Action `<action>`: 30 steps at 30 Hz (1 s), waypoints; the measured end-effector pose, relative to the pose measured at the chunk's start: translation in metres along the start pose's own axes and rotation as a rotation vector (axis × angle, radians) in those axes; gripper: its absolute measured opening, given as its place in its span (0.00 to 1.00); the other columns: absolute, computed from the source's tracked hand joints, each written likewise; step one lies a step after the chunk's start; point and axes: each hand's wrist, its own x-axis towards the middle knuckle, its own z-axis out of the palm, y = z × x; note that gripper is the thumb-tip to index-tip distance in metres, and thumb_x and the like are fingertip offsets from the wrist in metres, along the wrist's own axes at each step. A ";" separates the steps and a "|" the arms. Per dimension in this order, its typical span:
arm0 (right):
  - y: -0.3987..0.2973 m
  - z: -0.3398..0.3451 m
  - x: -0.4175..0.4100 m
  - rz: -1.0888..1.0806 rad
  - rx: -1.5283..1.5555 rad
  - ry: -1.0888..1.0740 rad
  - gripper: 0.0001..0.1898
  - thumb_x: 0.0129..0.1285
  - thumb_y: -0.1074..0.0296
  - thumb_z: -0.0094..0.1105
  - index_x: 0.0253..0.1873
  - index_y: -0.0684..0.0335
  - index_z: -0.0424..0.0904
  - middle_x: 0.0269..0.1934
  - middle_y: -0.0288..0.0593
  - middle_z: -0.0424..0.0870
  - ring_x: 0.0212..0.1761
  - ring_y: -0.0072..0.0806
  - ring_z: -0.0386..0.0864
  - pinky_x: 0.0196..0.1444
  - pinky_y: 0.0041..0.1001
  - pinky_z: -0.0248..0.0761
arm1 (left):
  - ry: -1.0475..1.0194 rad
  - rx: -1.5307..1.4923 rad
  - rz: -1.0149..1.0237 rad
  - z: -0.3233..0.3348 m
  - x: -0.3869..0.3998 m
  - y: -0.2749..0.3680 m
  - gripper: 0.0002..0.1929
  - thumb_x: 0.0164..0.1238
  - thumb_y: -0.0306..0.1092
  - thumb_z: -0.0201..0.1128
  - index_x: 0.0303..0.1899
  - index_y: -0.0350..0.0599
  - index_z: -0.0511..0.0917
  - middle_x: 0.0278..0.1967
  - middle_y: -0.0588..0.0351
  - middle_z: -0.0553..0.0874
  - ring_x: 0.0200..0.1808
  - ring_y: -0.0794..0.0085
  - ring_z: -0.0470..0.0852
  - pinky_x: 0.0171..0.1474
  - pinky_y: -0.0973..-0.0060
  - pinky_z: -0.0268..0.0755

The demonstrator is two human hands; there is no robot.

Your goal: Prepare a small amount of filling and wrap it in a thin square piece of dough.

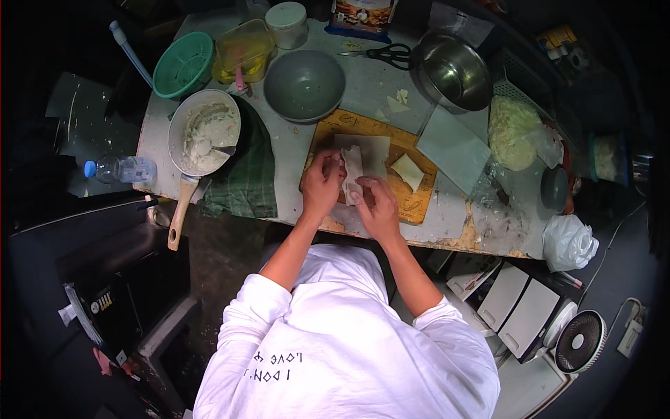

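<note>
Over a wooden cutting board [340, 120], my left hand [323, 183] and my right hand [378, 205] hold a thin pale strip of wrapper [354, 167] between them. The fingers of my left hand grip its left edge, and my right thumb and fingers pinch its lower right part. Behind it on the board lies a pale square sheet [374, 146]. A small folded pale wrapper parcel [408, 172] rests to the right of that sheet. At the left stands a saucepan [239, 123] with a thick whitish filling and a metal utensil in it. Wrapper scraps [398, 103] lie behind the board.
A grey bowl [305, 86], green basket [183, 65], yellowish container [243, 47], lidded tub [287, 26], scissors [390, 55] and steel pot [453, 73] stand behind. To the right are a pale flat sheet [454, 149] and a filled plastic bag [513, 131]. A bottle [125, 170] lies left.
</note>
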 end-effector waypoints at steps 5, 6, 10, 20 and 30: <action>-0.008 0.006 0.000 0.050 -0.129 0.023 0.16 0.59 0.62 0.71 0.47 0.66 0.82 0.45 0.52 0.83 0.45 0.51 0.83 0.47 0.39 0.76 | -0.073 -0.001 0.037 0.001 0.000 0.000 0.11 0.79 0.35 0.55 0.51 0.40 0.80 0.34 0.54 0.88 0.33 0.74 0.87 0.38 0.76 0.78; -0.007 0.007 0.000 0.053 -0.128 0.025 0.16 0.59 0.62 0.71 0.47 0.66 0.82 0.45 0.52 0.83 0.45 0.51 0.83 0.47 0.39 0.76 | -0.077 0.001 0.037 0.001 0.000 0.000 0.11 0.79 0.35 0.55 0.51 0.40 0.80 0.34 0.54 0.88 0.33 0.74 0.87 0.38 0.76 0.78; -0.007 0.008 -0.002 0.052 -0.113 0.046 0.12 0.60 0.66 0.69 0.43 0.68 0.83 0.42 0.52 0.83 0.43 0.50 0.83 0.45 0.39 0.77 | -0.161 0.071 0.078 0.000 -0.001 0.006 0.11 0.78 0.33 0.53 0.52 0.40 0.80 0.37 0.52 0.88 0.36 0.70 0.88 0.41 0.73 0.79; -0.001 0.002 -0.006 0.285 -0.080 0.069 0.05 0.62 0.75 0.64 0.41 0.70 0.81 0.38 0.52 0.83 0.36 0.43 0.86 0.38 0.36 0.78 | -0.439 0.514 0.731 -0.015 0.021 0.005 0.14 0.63 0.21 0.61 0.50 0.41 0.81 0.49 0.48 0.85 0.53 0.49 0.79 0.58 0.58 0.72; 0.009 -0.006 -0.014 0.259 -0.131 0.058 0.11 0.60 0.74 0.67 0.47 0.66 0.78 0.35 0.48 0.80 0.29 0.40 0.81 0.35 0.37 0.74 | -0.426 0.590 0.749 -0.013 0.022 0.002 0.14 0.64 0.24 0.63 0.52 0.42 0.82 0.55 0.48 0.84 0.61 0.50 0.77 0.65 0.58 0.69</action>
